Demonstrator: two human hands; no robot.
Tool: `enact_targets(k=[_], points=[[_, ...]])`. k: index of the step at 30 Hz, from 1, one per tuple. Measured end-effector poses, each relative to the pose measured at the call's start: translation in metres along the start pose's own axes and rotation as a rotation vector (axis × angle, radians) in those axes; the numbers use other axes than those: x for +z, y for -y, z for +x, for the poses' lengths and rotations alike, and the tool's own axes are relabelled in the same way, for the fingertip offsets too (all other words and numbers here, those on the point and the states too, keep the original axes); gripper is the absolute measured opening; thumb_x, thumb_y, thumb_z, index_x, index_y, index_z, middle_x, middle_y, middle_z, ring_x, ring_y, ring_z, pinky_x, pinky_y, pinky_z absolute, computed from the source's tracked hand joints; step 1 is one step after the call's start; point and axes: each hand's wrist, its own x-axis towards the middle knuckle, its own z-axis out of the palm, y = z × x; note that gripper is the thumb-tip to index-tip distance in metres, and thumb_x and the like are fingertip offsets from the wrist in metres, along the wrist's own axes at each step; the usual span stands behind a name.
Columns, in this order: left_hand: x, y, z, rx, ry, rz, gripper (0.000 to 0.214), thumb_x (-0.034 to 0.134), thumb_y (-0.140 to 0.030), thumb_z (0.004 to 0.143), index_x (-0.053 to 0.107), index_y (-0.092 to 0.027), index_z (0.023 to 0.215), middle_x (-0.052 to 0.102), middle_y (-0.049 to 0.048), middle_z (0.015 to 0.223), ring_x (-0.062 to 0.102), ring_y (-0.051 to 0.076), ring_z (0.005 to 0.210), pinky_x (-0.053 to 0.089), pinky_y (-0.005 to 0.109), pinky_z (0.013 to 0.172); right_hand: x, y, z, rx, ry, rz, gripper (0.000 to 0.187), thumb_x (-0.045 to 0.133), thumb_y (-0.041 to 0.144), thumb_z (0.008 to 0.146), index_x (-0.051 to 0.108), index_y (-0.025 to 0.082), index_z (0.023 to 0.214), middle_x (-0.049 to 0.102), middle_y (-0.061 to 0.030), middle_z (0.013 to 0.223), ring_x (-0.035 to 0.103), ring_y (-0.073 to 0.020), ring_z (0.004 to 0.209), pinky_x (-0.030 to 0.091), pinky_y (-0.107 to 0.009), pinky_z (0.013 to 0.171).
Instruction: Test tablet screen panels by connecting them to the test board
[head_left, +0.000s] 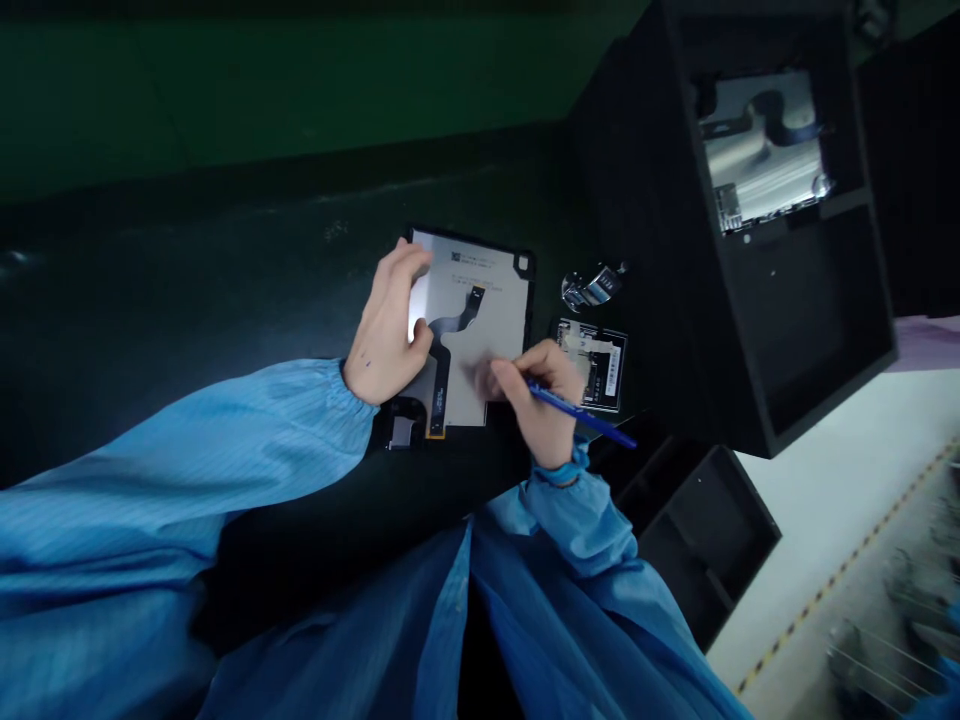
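Observation:
A tablet-sized display panel with a pale grey back and dark rim lies on the dark table. Printed text and a black flex cable show on its back. My left hand holds the panel's left edge, fingers curled and thumb against the back. Pinched in my right hand is a blue pen, its rear end pointing to the lower right. The right fingertips are over the panel's lower right part, smeared by motion, and the pen's tip cannot be made out.
Right of the panel lie a small circuit board and a crumpled shiny piece. A tall black box holds another metallic panel. A second black divided tray sits lower right. The dark table extends left.

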Motion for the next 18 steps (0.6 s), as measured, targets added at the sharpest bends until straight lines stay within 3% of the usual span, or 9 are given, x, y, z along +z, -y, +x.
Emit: enact_targets(k=[2,4,7,9,11,14,16,18], points=[[0.002,-0.003,-0.002,-0.009,0.006,-0.010,0.071,0.055,-0.006,0.072,0.040,-0.021,0.140,0.044,0.0140,0.147,0.033,0.031,0.146,0.030,0.048,0.122,-0.008,0.000,0.022,-0.021,0.038,-0.031,0.015,0.060,0.036,0.094,0.060,0.022,0.089,0.065,0.0014,0.079,0.060,-0.0115,0.060,0.049,-0.025,0.056],[0.002,-0.010,-0.002,-0.002,-0.006,-0.010,0.073,0.057,-0.004,0.069,0.042,-0.017,0.139,0.048,0.0167,0.144,0.037,0.033,0.144,0.032,0.049,0.120,-0.011,-0.001,0.044,-0.052,0.079,-0.100,0.017,0.049,0.034,0.099,0.062,0.022,0.101,0.069,-0.0020,0.092,0.065,-0.0143,0.071,0.054,-0.029,0.063],[-0.004,-0.025,0.004,0.014,-0.062,-0.033,0.058,0.060,-0.006,0.073,0.053,-0.012,0.130,0.055,0.0185,0.136,0.048,0.033,0.134,0.043,0.049,0.113,-0.008,-0.006,0.067,-0.095,0.157,-0.134,0.009,0.062,0.031,0.092,0.061,0.023,0.095,0.069,-0.0018,0.093,0.067,-0.0165,0.083,0.057,-0.031,0.076],[-0.009,-0.036,0.014,-0.047,-0.047,-0.140,0.039,0.059,-0.012,0.082,0.062,-0.014,0.121,0.064,0.0153,0.126,0.061,0.028,0.118,0.053,0.044,0.100,-0.007,-0.006,0.073,-0.146,0.212,-0.057,0.018,0.070,0.035,0.086,0.056,0.023,0.088,0.067,-0.0009,0.091,0.066,-0.0157,0.082,0.057,-0.031,0.079],[-0.013,-0.047,0.028,-0.186,0.112,-0.329,0.030,0.060,-0.021,0.087,0.067,-0.016,0.115,0.072,0.0114,0.110,0.070,0.023,0.094,0.060,0.038,0.084,-0.012,-0.003,0.072,-0.201,0.232,0.053,0.028,0.070,0.043,0.086,0.049,0.025,0.083,0.066,-0.0003,0.090,0.066,-0.0156,0.083,0.058,-0.032,0.079],[-0.014,-0.059,0.047,-0.365,0.446,-0.555,0.030,0.068,-0.031,0.085,0.073,-0.016,0.111,0.076,0.0088,0.088,0.069,0.018,0.067,0.059,0.032,0.060,-0.028,0.005,0.062,-0.246,0.214,0.147,0.035,0.069,0.048,0.087,0.042,0.027,0.079,0.066,0.0015,0.085,0.067,-0.0162,0.081,0.058,-0.037,0.081],[-0.011,-0.065,0.053,-0.399,0.519,-0.597,0.024,0.073,-0.032,0.082,0.077,-0.016,0.100,0.074,0.0070,0.075,0.066,0.017,0.058,0.057,0.030,0.052,-0.040,0.007,0.055,-0.239,0.211,0.173,0.035,0.070,0.047,0.086,0.043,0.027,0.078,0.067,0.0017,0.084,0.067,-0.0162,0.078,0.058,-0.039,0.081],[-0.007,-0.072,0.054,-0.414,0.507,-0.595,0.017,0.076,-0.030,0.079,0.079,-0.018,0.090,0.073,0.0053,0.069,0.067,0.018,0.056,0.058,0.030,0.052,-0.051,0.003,0.048,-0.222,0.191,0.214,0.032,0.073,0.042,0.086,0.046,0.026,0.080,0.068,0.0013,0.086,0.068,-0.0162,0.081,0.058,-0.038,0.082]])
